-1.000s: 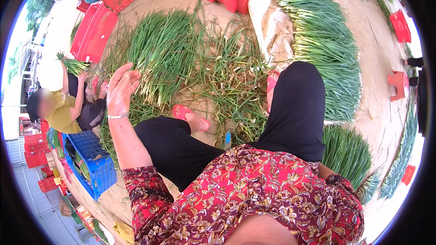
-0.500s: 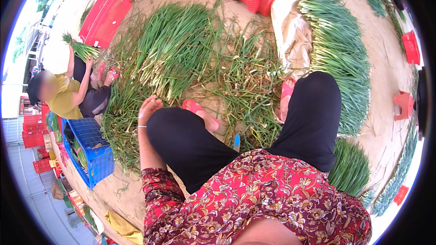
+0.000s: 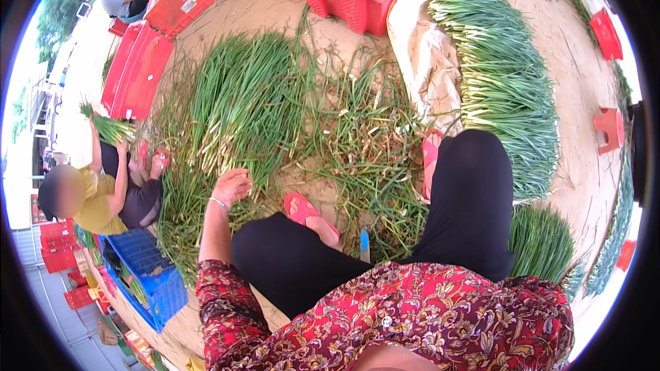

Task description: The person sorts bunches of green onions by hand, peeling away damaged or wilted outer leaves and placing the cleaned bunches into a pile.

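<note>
My left hand [image 3: 232, 187] is over the near edge of a loose pile of long green stalks with pale ends, like green onions [image 3: 237, 96]. Its fingers are loosely bent and nothing shows in them; a thin bangle circles the wrist. My right hand is out of the picture. Between my feet lies a litter of trimmed leaves and roots [image 3: 368, 137]. A blue-handled tool [image 3: 364, 244] stands out near my lap, its lower part hidden. To the right, neat rows of green onions [image 3: 505, 89] lie beside a pale woven sack [image 3: 430, 58].
A person in a mustard top [image 3: 100, 196] sits at left, holding a bunch of green onions [image 3: 110, 127]. A blue crate [image 3: 148, 278] is close by. Red crates [image 3: 137, 72] stand far left, another red crate [image 3: 364, 7] ahead. At far right is a red stool [image 3: 609, 129].
My left hand has moved forward from beside my knee to the edge of the green onion pile. My left knee has dropped outward and the view has shifted.
</note>
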`<state>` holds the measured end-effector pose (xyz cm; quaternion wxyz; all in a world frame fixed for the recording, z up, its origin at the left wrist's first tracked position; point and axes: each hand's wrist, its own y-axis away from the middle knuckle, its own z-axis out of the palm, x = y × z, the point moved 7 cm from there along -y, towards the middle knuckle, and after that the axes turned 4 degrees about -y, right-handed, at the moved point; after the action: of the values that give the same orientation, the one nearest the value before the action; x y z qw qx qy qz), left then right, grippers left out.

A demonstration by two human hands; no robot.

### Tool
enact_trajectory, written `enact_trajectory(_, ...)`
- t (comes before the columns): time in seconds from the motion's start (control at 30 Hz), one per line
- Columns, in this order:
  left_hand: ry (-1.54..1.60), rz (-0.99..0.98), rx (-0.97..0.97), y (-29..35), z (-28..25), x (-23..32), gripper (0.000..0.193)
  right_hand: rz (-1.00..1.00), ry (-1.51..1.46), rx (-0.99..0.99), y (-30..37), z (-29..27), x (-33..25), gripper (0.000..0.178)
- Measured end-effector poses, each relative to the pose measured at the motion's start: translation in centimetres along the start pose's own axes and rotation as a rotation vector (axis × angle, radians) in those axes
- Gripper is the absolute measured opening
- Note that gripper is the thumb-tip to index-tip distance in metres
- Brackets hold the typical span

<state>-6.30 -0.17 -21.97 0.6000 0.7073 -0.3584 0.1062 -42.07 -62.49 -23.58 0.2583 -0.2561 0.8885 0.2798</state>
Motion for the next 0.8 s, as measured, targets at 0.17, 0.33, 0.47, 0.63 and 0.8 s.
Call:
enact_trajectory(0.17, -0.298, 0.103, -0.076, -4.4, -0.2, 10.2, 0.019, 0.022, 0.013, 0.023, 0.7, 0.9, -1.3, 0.014)
enact_trajectory(0.33, -0.899, 0.136, -0.251, -5.1, 10.3, 15.0, 0.018, 0.047, 0.004, 0.047, 2.0, 1.4, -1.2, 0.015)
enact_trajectory(0.47, -0.958, -0.054, -0.316, -8.4, 13.8, 7.9, 0.026, 0.017, -0.006, 0.054, 1.8, 1.9, -1.4, 0.015)
enact_trajectory(0.63, -1.311, 0.226, -0.204, -11.8, 13.3, -2.0, 0.028, 0.027, -0.032, 0.045, 1.7, 2.4, -1.6, 0.016)
enact_trajectory(0.8, -1.176, 0.300, -0.029, -12.6, 12.7, -4.5, 0.034, 0.051, -0.020, 0.031, 2.1, 2.8, -1.0, 0.016)
